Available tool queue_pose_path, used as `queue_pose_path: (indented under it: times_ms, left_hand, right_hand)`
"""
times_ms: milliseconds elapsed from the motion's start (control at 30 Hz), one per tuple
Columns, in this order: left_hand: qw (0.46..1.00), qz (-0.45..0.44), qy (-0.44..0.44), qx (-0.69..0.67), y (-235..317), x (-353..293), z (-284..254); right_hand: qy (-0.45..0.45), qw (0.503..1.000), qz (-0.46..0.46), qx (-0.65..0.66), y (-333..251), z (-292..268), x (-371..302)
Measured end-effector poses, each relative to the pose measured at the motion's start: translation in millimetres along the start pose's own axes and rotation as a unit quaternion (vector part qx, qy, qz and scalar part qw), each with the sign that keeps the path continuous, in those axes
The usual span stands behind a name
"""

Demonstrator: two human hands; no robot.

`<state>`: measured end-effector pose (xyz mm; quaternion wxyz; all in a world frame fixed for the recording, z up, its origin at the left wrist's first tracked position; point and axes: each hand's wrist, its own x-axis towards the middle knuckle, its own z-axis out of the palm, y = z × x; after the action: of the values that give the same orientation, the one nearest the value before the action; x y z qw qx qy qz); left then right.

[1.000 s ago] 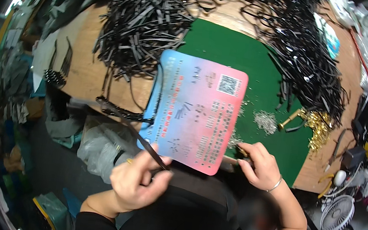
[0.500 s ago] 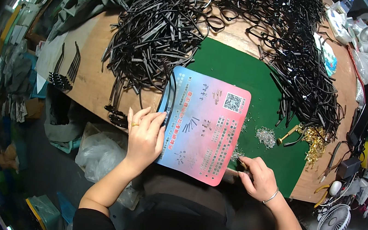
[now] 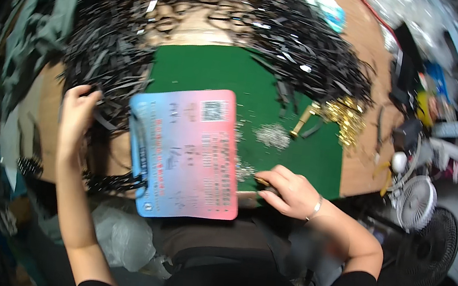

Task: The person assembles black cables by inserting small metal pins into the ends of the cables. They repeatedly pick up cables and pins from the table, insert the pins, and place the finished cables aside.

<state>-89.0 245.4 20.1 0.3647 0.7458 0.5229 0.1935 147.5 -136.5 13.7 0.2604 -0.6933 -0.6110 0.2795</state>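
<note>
The left hand [image 3: 75, 114] reaches with loose fingers into the tangled black straps [image 3: 113, 64] at the table's left edge. The right hand [image 3: 290, 190] pinches a small brass piece at the near edge, beside a pink-and-blue card [image 3: 187, 152].

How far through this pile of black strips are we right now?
Done: no finished pieces can be made out. In hand: the left hand reaches into the black strips at the pile's edge, while the right hand pinches a small gold-tipped piece by the pink-and-blue card. Left: most of it; the strip heap covers the table's far side, with gold clips and small silver parts piled on the green mat.
</note>
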Motion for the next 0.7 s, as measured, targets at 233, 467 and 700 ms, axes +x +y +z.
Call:
queue_pose_path:
  times_ms: [233,467,700]
  left_hand:
    - [0.944,-0.027,-0.148,-0.293,40,-56,-12]
    - [0.896,-0.071,-0.349,-0.266,93,-149,61]
    - [0.836,-0.118,-0.413,-0.342,84,-180,89]
  right_hand:
    - [0.064,0.992,0.078,0.076,16,-22,-26]
    - [0.207,0.921,0.143,-0.296,74,-76,1]
    - [0.127,0.915,0.149,-0.353,101,-81,9]
